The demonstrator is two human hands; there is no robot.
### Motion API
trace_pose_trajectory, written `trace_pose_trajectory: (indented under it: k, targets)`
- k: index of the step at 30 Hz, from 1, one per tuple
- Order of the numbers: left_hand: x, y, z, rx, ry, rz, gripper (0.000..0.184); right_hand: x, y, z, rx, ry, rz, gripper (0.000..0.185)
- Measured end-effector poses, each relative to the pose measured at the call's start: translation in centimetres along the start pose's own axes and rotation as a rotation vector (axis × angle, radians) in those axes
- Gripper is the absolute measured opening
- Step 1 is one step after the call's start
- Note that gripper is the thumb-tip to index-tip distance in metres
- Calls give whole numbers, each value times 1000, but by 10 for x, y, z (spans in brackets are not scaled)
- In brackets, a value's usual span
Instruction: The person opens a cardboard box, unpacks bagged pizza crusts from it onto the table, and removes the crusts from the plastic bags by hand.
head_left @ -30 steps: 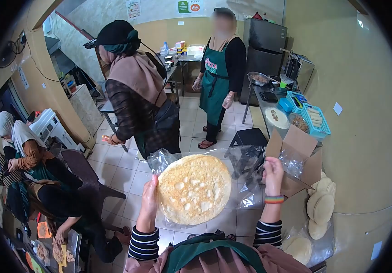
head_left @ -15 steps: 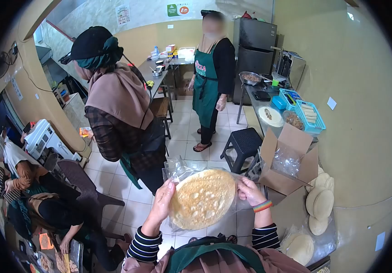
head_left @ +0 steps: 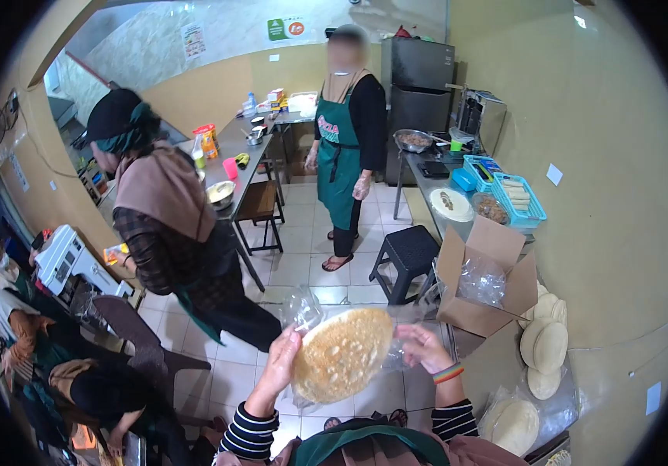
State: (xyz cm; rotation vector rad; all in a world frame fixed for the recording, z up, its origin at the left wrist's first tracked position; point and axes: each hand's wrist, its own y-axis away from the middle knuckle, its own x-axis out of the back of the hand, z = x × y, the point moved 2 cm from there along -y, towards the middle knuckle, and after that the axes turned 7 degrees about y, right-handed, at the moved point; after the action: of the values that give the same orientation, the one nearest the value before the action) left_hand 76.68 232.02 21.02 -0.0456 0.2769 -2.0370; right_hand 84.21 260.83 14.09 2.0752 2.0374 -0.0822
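Note:
A round, flat, browned pizza crust (head_left: pixel 343 356) lies inside a clear plastic bag (head_left: pixel 303 307) in front of my body. My left hand (head_left: pixel 279 363) is closed on the crust's left edge through the plastic. At the right end of the bag is my right hand (head_left: pixel 425 351), its fingers bent around the loose film; they are slightly blurred. The crust is tilted, with its toasted face toward me.
An open cardboard box (head_left: pixel 470 299) holding clear plastic stands on the right-hand table, beside stacked pale crusts (head_left: pixel 545 346). A black stool (head_left: pixel 405 260) and a co-worker in a green apron (head_left: pixel 339 167) are ahead. Another co-worker (head_left: pixel 167 210) is at left.
The crust has shifted slightly left and down, and my right hand has moved lower along the bag's end. The nearby co-worker has moved left, uncovering a bowl and cups on the table.

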Motion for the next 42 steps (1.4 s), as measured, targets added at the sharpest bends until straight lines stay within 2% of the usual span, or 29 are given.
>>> trace_pose_trajectory:
  k: [1,3,4,6,7,10,12,13,14,16,17,20,21,22,24,26,27,29,32,33,35,36,37,38,40,41,42]
  targets:
    - [-4,-2,-2,44,-4,-37,46,18,-7,35,29,-16,-135,33]
    - [-20,-3,-12,142,-16,-172,51,16,8,50,15,38,-69,35]
    - [-23,-2,-34,306,-58,-238,52,18,14,57,-10,98,-28,37]
    - [-45,-1,-54,252,-222,-554,51,29,30,80,-52,-50,4,39]
    - [-50,-8,-44,236,-227,-555,51,34,40,82,-36,-43,3,39]
    - [-73,-10,-20,191,-246,-761,50,62,93,85,-33,-28,189,43]
    - [-75,-21,-29,327,-57,-617,49,89,123,97,31,-418,334,45]
    - [-80,-26,-34,346,-53,-542,49,92,134,85,95,-486,488,45]
    - [-88,-27,-44,376,-64,-623,49,102,147,71,156,-553,649,45]
    - [-97,-28,-64,434,178,-346,48,135,179,78,265,-636,798,42]
    - [-107,-28,-68,432,173,-262,48,153,196,75,315,-580,953,41]
    - [-124,-28,-86,432,125,-242,46,202,236,47,488,-369,1300,38]
    - [-128,-27,-92,468,157,-246,38,215,247,37,532,-251,1369,38]
    - [-135,-30,-94,452,165,-206,38,237,254,25,584,-128,1418,37]
    - [-151,-27,-99,514,132,-191,29,283,270,23,562,198,1588,39]
    - [-162,-30,-106,511,161,-108,24,341,277,40,553,245,1656,38]
    - [-168,-30,-107,476,184,-93,20,357,269,37,550,242,1604,38]
    - [-178,-32,-107,434,218,-77,19,366,260,28,396,680,1603,44]
    - [-192,-33,-110,355,240,-87,24,361,224,45,282,781,1523,50]
    - [-195,-33,-115,353,219,-126,26,331,208,25,193,758,1474,48]
    - [-204,-35,-117,362,215,-139,25,247,173,-8,392,791,1190,44]
    - [-208,-36,-118,374,205,-168,25,211,149,-1,592,828,1025,41]
    - [-212,-37,-122,369,245,-172,26,163,126,-24,700,1133,797,42]
    - [-217,-40,-122,366,239,-175,26,123,108,-32,650,1090,573,51]
    - [-227,-43,-117,408,402,-204,33,73,84,-32,508,1335,319,76]
    - [-229,-43,-108,428,449,-252,34,66,77,-22,503,1342,319,76]
    - [-230,-40,-106,428,458,-253,34,64,66,-3,541,1243,332,87]
